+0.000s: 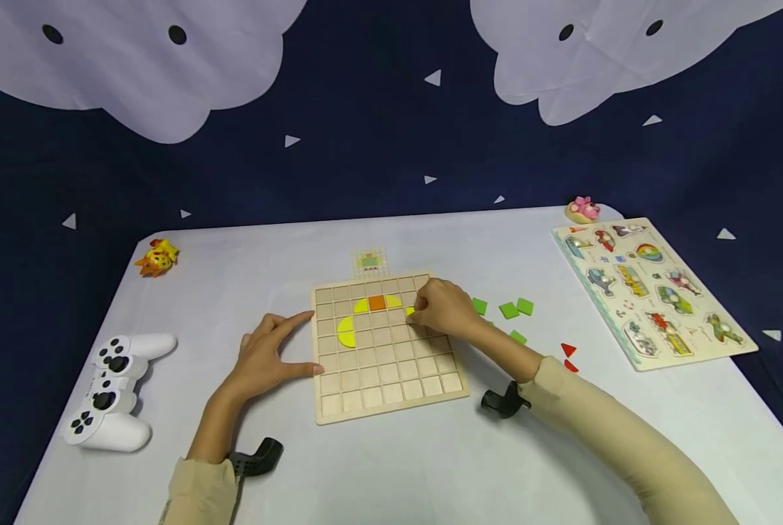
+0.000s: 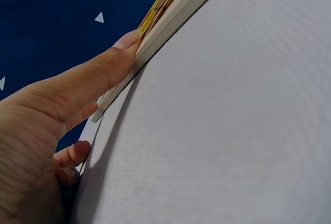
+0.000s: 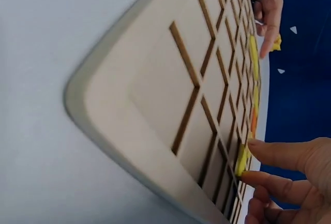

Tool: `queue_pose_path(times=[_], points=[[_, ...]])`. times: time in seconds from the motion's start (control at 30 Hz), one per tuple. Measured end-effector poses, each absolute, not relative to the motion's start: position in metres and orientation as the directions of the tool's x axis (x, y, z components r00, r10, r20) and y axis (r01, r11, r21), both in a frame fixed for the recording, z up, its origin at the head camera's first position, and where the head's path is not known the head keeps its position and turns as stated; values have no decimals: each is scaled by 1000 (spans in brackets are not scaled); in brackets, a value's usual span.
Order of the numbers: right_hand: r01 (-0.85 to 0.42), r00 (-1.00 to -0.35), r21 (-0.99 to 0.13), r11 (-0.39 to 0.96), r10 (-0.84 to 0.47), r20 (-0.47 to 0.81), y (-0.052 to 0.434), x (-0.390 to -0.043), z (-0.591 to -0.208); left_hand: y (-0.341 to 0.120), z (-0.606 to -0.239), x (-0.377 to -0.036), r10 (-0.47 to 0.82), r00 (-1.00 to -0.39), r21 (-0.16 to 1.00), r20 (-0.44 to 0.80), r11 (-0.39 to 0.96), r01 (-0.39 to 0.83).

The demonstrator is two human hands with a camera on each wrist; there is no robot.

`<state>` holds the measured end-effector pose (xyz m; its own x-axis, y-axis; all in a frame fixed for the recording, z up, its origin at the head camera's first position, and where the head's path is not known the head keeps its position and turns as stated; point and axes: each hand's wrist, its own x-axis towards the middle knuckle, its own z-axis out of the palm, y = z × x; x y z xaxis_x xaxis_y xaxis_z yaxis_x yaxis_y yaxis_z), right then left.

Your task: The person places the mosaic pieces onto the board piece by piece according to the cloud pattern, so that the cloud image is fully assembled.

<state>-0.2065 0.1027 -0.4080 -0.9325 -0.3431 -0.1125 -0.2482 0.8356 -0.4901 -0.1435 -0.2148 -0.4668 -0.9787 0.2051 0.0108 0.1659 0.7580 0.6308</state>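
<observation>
A wooden grid board lies in the middle of the table. On its upper part sit several yellow rounded pieces and an orange square. Spread along the board's left edge, my left hand touches it with thumb and forefinger straight. My right hand is over the board's upper right and pinches a yellow piece between thumb and forefinger, down at the grid cells. That piece is partly hidden by the fingers in the head view. A small pattern card lies just behind the board.
Several green squares and red triangles lie right of the board. A picture puzzle is at the far right, a pink toy behind it. At left are a white game controller and a yellow-orange toy.
</observation>
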Motion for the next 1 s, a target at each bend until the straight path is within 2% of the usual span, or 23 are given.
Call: queue_pose_path(times=[0.17,0.37,0.67,1.0], points=[[-275,-934,-485,830,-350,-70,118,-201,-402,-213,-468,-142,203,-979,634,1,757,158],[-282,-949,-449,848,-317,-2,160,-189,-392,-213,-467,-141,206,-979,622,4,766,164],[-206,-967,-360,910,-245,-66,229,-161,-388,-212,-463,-141,211,-978,617,4,769,168],[-250,-948,-251,935,-289,-132,271,-126,-395,-212,-465,-141,209,-978,623,5,765,167]])
